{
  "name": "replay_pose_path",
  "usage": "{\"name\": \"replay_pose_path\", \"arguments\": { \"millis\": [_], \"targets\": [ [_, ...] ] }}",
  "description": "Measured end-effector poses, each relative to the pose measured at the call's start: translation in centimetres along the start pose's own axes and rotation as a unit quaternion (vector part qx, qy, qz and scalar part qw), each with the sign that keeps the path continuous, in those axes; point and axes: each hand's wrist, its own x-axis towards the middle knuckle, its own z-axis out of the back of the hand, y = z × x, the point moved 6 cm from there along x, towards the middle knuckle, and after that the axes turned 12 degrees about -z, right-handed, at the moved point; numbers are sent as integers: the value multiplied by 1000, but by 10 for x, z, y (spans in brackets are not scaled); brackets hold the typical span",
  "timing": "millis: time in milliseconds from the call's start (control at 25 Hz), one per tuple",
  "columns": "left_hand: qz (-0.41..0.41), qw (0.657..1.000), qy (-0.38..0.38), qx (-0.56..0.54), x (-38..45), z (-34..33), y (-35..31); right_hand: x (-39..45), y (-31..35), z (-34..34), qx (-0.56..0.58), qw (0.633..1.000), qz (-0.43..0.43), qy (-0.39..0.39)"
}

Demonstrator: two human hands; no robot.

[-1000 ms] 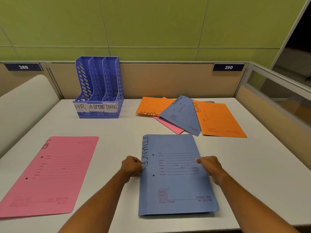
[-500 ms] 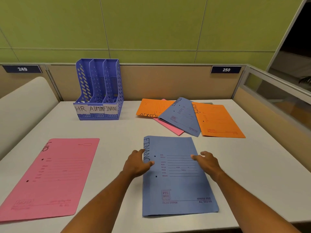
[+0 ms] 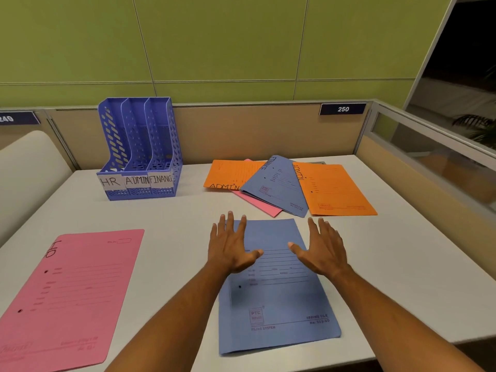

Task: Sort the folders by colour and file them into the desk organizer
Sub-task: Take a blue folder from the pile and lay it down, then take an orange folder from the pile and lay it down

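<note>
A blue folder point(image 3: 279, 304) lies flat on the desk in front of me. My left hand point(image 3: 230, 245) and my right hand point(image 3: 322, 248) hover over its far half, fingers spread, holding nothing. A pink folder marked HR point(image 3: 67, 291) lies at the near left. Farther back on the right is a loose pile: an orange ADMIN folder point(image 3: 228, 174), a pink folder point(image 3: 257, 204) mostly covered, a blue FINANCE folder point(image 3: 279, 183) and another orange folder point(image 3: 335, 189). The blue desk organizer point(image 3: 139, 151) stands at the back left, its three slots labelled HR, ADMIN and FINANCE.
A tan partition point(image 3: 255, 132) runs along the back of the white desk point(image 3: 174, 216), with a glass-topped divider point(image 3: 434, 146) on the right. A rounded white panel point(image 3: 26, 167) rises at the left edge. The desk's near edge point(image 3: 389, 347) is close to the blue folder.
Both hands let go of the blue folder's sides and moved forward over it, with fingers now spread. The folder lies flat where it was.
</note>
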Motion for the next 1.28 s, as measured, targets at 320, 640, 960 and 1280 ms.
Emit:
{"name": "replay_pose_path", "arguments": {
  "millis": [320,640,960,1280],
  "targets": [
    [-17,1000,26,6,76,-22,-46,65,-48,-7,-12,1000,-21,-4],
    [-15,998,64,-13,172,-57,-104,157,-103,-21,-13,1000,-17,11],
    [12,986,94,-137,249,-85,-138,216,-140,-42,2,999,-15,49],
    [106,939,11,-327,295,-83,-149,223,-152,-55,41,998,-16,51]
  ]
}}
